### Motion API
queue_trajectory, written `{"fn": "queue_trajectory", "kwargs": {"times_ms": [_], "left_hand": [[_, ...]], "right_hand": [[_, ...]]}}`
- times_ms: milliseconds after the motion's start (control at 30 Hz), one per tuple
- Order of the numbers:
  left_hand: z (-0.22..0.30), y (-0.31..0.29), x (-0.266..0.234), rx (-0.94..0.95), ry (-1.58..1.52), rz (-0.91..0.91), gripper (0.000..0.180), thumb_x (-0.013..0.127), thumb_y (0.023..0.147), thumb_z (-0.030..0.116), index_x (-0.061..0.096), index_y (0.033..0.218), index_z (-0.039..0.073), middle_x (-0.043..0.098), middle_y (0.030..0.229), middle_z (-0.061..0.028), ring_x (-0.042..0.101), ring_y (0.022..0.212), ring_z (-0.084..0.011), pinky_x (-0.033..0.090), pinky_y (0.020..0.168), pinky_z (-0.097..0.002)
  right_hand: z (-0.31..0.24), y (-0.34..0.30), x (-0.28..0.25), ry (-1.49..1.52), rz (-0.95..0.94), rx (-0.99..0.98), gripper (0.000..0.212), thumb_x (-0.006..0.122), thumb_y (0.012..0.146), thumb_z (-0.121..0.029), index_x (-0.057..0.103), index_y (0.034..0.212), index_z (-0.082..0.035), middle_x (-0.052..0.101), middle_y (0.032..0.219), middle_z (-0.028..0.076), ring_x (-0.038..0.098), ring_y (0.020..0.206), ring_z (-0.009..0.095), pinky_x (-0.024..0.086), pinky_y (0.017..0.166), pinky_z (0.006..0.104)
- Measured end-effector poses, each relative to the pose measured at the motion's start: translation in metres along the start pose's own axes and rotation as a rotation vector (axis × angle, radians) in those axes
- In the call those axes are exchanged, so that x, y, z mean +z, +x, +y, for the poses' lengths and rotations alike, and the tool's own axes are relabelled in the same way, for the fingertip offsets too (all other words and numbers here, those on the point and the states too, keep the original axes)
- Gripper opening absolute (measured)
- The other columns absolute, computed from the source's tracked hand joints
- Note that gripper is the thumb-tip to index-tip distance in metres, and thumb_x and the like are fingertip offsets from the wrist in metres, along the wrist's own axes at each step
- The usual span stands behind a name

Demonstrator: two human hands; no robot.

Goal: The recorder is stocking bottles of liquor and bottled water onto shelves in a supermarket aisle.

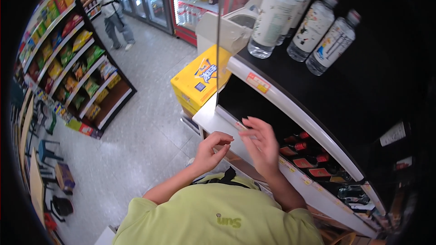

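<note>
My left hand (213, 152) is raised in front of my body with its fingers bent and a gap between thumb and fingers; nothing shows in it. Close beside it, my right hand (261, 145) is held up, fingers loosely spread and slightly blurred, also with nothing visible in it. Both hover near the white edge of a shelf unit (231, 124) on the right. Dark bottles with red labels (313, 159) lie on its lower shelf. Clear bottles with printed labels (312, 29) stand on the black top surface.
A yellow carton (200, 79) stands at the shelf unit's end. Further left is a snack rack (75, 68) with bagged goods. Another person (111, 11) stands behind it, near glass-door fridges (152, 0). Blue stools (49, 150) and a box (65, 178) sit at far left.
</note>
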State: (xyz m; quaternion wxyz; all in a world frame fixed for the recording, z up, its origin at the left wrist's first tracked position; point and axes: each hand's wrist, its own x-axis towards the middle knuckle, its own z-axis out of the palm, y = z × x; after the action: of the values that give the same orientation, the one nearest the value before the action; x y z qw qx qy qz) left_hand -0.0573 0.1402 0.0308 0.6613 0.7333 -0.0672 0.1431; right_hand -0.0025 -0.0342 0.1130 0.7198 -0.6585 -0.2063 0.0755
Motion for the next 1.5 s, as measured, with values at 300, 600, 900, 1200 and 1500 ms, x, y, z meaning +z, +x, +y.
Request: {"fn": "queue_trajectory", "kwargs": {"times_ms": [300, 600, 900, 1200, 1500], "left_hand": [[0.006, 0.004, 0.021, 0.095, 0.030, -0.188, 0.021, 0.063, 0.090, -0.003, 0.065, 0.111, 0.000, 0.065, 0.112, -0.0114, 0.067, 0.098, -0.0220, 0.055, 0.088, -0.0316], [0.002, -0.020, 0.002, -0.013, 0.039, -0.095, 0.020, 0.064, 0.091, -0.004, 0.066, 0.110, 0.000, 0.065, 0.112, -0.0118, 0.069, 0.098, -0.0204, 0.055, 0.087, -0.0303], [0.004, -0.043, -0.008, -0.040, 0.050, 0.023, 0.022, 0.065, 0.090, -0.003, 0.068, 0.111, 0.001, 0.066, 0.114, -0.0088, 0.065, 0.104, -0.0195, 0.053, 0.089, -0.0319], [-0.002, -0.048, -0.016, -0.055, 0.069, 0.001, 0.022, 0.064, 0.093, 0.000, 0.067, 0.114, 0.002, 0.065, 0.114, -0.0099, 0.064, 0.105, -0.0202, 0.053, 0.090, -0.0323], [0.005, -0.038, -0.013, -0.074, 0.063, -0.049, 0.020, 0.063, 0.093, 0.003, 0.067, 0.113, 0.003, 0.065, 0.109, -0.0084, 0.064, 0.102, -0.0210, 0.052, 0.090, -0.0330]], "right_hand": [[-0.135, 0.023, -0.097, -0.458, 0.261, -0.349, 0.051, 0.067, 0.090, -0.008, 0.048, 0.136, 0.001, 0.057, 0.133, 0.015, 0.057, 0.118, 0.020, 0.046, 0.101, 0.0347], [-0.134, 0.172, -0.182, -0.601, 0.559, -0.283, 0.077, 0.082, 0.082, -0.035, 0.047, 0.138, 0.005, 0.056, 0.136, 0.022, 0.054, 0.127, 0.026, 0.044, 0.106, 0.0372], [-0.120, 0.207, -0.192, -0.541, 0.297, -0.178, 0.062, 0.080, 0.084, -0.032, 0.054, 0.131, 0.000, 0.066, 0.121, 0.012, 0.063, 0.112, 0.018, 0.046, 0.100, 0.0319], [-0.132, 0.165, -0.176, -0.451, 0.332, -0.209, 0.052, 0.078, 0.086, -0.019, 0.056, 0.130, 0.001, 0.065, 0.122, 0.012, 0.064, 0.111, 0.018, 0.046, 0.100, 0.0310], [-0.159, 0.063, -0.170, -0.217, 0.472, -0.439, 0.048, 0.066, 0.095, -0.011, 0.048, 0.137, 0.005, 0.058, 0.133, 0.018, 0.061, 0.121, 0.022, 0.048, 0.106, 0.0365]]}}
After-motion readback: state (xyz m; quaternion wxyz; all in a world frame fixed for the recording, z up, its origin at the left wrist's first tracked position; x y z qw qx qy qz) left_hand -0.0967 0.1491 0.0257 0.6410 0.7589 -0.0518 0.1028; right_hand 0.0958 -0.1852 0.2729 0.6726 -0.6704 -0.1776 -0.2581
